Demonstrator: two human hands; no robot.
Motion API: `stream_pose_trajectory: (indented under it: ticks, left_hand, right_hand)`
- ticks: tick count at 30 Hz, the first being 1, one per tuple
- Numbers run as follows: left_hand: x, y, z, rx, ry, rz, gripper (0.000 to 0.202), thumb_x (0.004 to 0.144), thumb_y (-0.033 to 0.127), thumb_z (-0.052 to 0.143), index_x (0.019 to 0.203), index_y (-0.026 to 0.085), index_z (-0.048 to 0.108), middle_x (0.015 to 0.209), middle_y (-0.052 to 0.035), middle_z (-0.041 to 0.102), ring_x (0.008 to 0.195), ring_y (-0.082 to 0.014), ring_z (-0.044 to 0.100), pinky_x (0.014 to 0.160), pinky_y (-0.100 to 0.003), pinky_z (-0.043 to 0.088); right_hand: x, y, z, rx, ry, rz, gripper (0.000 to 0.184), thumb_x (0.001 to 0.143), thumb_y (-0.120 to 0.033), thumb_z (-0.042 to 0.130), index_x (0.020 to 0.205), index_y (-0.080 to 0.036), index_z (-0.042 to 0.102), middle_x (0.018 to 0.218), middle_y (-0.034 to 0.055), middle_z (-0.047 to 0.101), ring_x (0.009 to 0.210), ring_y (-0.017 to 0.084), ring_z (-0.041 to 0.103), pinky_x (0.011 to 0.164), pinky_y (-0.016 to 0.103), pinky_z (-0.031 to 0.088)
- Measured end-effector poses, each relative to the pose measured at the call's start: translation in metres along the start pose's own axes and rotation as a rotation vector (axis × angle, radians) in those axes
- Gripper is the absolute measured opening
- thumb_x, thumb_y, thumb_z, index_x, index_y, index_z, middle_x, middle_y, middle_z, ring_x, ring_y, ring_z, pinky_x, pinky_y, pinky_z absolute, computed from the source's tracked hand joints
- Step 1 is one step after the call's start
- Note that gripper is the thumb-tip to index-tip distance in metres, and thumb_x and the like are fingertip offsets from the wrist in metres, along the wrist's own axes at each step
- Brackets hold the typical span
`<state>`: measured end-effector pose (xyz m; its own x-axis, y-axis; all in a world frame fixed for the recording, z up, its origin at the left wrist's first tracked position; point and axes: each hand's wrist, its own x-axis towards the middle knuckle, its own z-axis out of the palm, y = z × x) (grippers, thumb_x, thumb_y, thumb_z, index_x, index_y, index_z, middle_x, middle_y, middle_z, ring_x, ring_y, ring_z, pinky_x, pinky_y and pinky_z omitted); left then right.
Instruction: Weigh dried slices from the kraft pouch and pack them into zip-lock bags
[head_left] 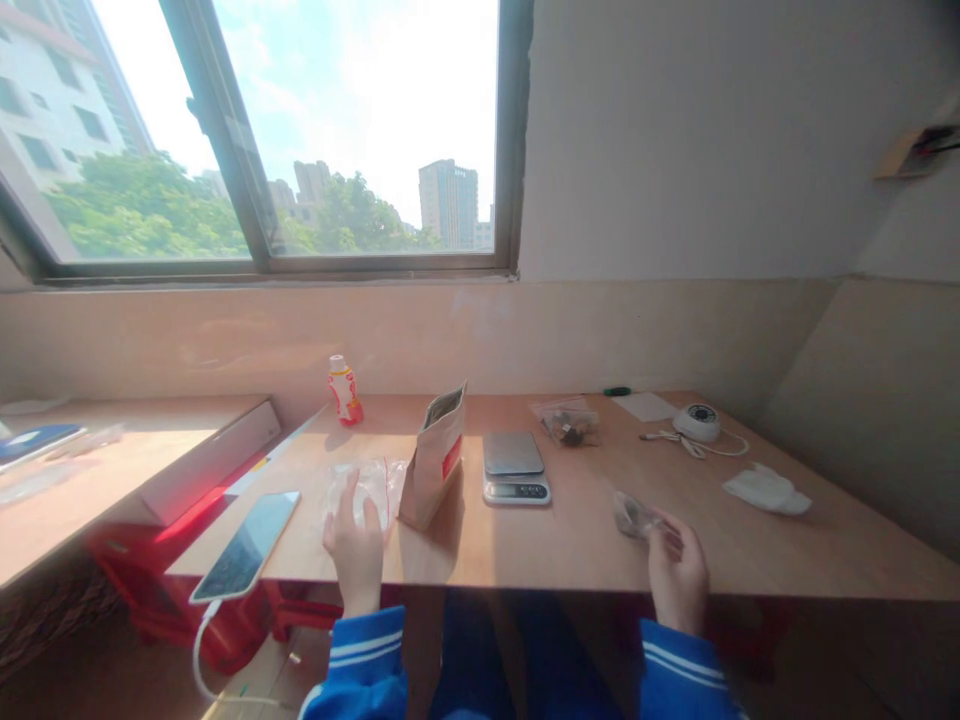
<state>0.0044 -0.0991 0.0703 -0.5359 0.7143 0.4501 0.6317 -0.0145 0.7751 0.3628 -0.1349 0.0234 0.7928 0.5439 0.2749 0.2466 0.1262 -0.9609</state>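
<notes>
My left hand lies on a stack of clear zip bags near the table's front edge, fingers laid flat over the plastic. My right hand pinches a small clear bag with dark contents, which rests on the wooden table. Between the hands stand an open brown paper pouch and a small digital scale. Both sleeves are blue with white stripes.
A phone on a white cable lies at the front left corner. A small red-and-white bottle stands at the back. Another filled clear bag, a green pen, paper, a round white device and a white cloth lie to the right.
</notes>
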Motion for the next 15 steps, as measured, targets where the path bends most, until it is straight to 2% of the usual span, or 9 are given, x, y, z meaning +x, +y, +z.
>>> stream_pose_trajectory:
  ticks: [2,4,6,8,11,15]
  left_hand:
    - [-0.027,0.023,-0.002,-0.323,-0.014,-0.15,0.04,0.089,0.038,0.037,0.121,0.02,0.052,0.123,-0.0112,0.06,0.1,-0.0237,0.06,0.091,-0.039,0.044]
    - [-0.056,0.045,0.002,-0.531,-0.077,-0.248,0.032,0.086,0.044,0.043,0.105,0.021,0.056,0.096,-0.006,0.065,0.074,-0.0183,0.06,0.075,-0.032,0.048]
    - [-0.081,0.064,0.012,-0.722,-0.243,-0.293,0.029,0.084,0.047,0.049,0.093,0.021,0.058,0.076,-0.0018,0.062,0.062,-0.015,0.056,0.065,-0.028,0.046]
    - [-0.097,0.077,0.023,-0.91,-0.448,-0.363,0.037,0.081,0.055,0.05,0.088,0.019,0.059,0.068,-0.0018,0.061,0.058,-0.015,0.056,0.06,-0.028,0.045]
    - [-0.105,0.084,0.035,-1.069,-0.689,-0.533,0.049,0.072,0.065,0.055,0.077,0.016,0.059,0.063,-0.0039,0.061,0.056,-0.0159,0.058,0.055,-0.027,0.044]
    - [-0.1,0.071,0.035,-1.075,-0.805,-0.642,0.047,0.069,0.063,0.059,0.068,0.017,0.055,0.054,-0.002,0.06,0.047,-0.0138,0.056,0.049,-0.025,0.043]
  right_hand:
    - [-0.004,-0.018,0.004,0.02,-0.087,-0.032,0.036,0.073,-0.044,0.054,0.095,-0.016,0.061,0.102,0.0131,0.066,0.092,0.026,0.062,0.082,0.04,0.05]
    - [-0.012,-0.035,0.011,0.056,-0.213,-0.087,0.033,0.076,-0.043,0.054,0.095,-0.017,0.062,0.104,0.0128,0.066,0.093,0.026,0.062,0.085,0.041,0.049]
    - [-0.025,-0.051,0.019,0.096,-0.348,-0.164,0.03,0.08,-0.041,0.054,0.095,-0.017,0.064,0.103,0.012,0.066,0.094,0.025,0.062,0.085,0.04,0.049]
    - [-0.041,-0.066,0.027,0.133,-0.472,-0.265,0.023,0.084,-0.036,0.052,0.094,-0.019,0.065,0.101,0.0105,0.066,0.096,0.025,0.061,0.087,0.04,0.049]
    - [-0.063,-0.083,0.035,0.157,-0.652,-0.416,0.018,0.087,-0.025,0.049,0.09,-0.021,0.066,0.102,0.0083,0.067,0.1,0.023,0.06,0.091,0.039,0.047]
    - [-0.078,-0.093,0.041,0.152,-0.832,-0.55,0.025,0.084,-0.012,0.047,0.09,-0.024,0.068,0.104,0.0058,0.068,0.101,0.021,0.06,0.091,0.036,0.048]
